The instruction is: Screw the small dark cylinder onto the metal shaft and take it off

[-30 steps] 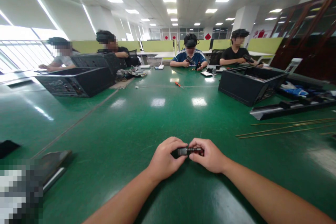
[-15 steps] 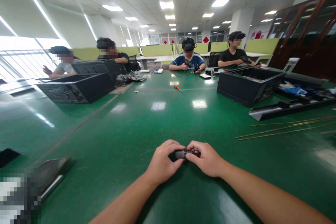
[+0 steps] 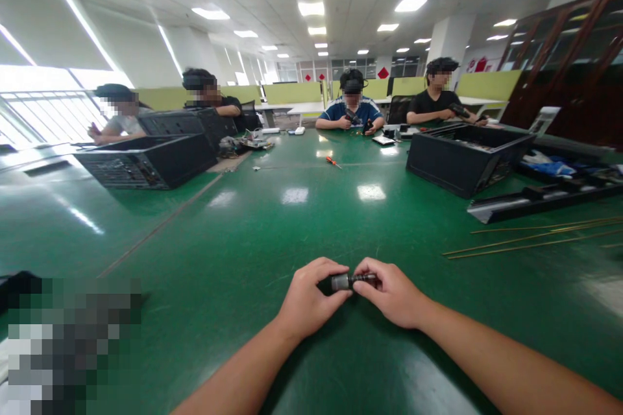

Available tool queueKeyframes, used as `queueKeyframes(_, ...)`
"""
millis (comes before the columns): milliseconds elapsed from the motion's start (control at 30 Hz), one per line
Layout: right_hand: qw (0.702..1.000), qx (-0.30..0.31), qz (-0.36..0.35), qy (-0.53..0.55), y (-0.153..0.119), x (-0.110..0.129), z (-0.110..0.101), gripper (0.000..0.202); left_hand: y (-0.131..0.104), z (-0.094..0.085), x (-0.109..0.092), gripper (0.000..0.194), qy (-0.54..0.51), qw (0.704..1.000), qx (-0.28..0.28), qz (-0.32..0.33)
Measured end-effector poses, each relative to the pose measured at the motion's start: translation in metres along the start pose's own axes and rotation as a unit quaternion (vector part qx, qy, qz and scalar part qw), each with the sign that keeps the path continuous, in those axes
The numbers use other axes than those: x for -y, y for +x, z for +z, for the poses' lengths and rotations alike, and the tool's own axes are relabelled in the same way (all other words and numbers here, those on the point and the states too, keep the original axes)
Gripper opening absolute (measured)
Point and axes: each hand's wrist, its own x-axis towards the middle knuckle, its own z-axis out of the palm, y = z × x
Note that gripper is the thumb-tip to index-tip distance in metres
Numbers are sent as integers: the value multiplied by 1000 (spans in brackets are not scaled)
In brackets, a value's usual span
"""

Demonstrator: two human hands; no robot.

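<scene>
Head view of two bare hands at work over a green counter (image 3: 272, 227). Left hand (image 3: 311, 292): its grip is closed about a short dark cylinder (image 3: 341, 281), thumb on the near side, fingers on the far side. Right hand (image 3: 392, 292): thumb and fingers pinch a slender ridged shaft (image 3: 367, 277), which lies in line with the cylinder, directly to its right. Cylinder and shaft thus occupy the space between the two hands, both lying roughly horizontal; whether they form one piece cannot be told at this scale.

Well beyond the grip, almost straight ahead, lies an orange-handled screwdriver (image 3: 332, 161). Farther off to the right of the grip stands an open dark case (image 3: 438, 165); nearer on that side are a long metal channel (image 3: 530, 202) and several thin rods (image 3: 525, 245). Far to the left of the grip is a second dark case (image 3: 187, 161). Beyond all these, a person in a blue shirt (image 3: 333, 111) sits facing the grip.
</scene>
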Motion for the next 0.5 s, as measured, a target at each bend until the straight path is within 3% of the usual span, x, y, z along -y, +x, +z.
queueKeyframes(500, 1000, -1, -10, 7, -2, 5, -2, 14, -3, -3, -8, 34, 11, 999, -22, -22)
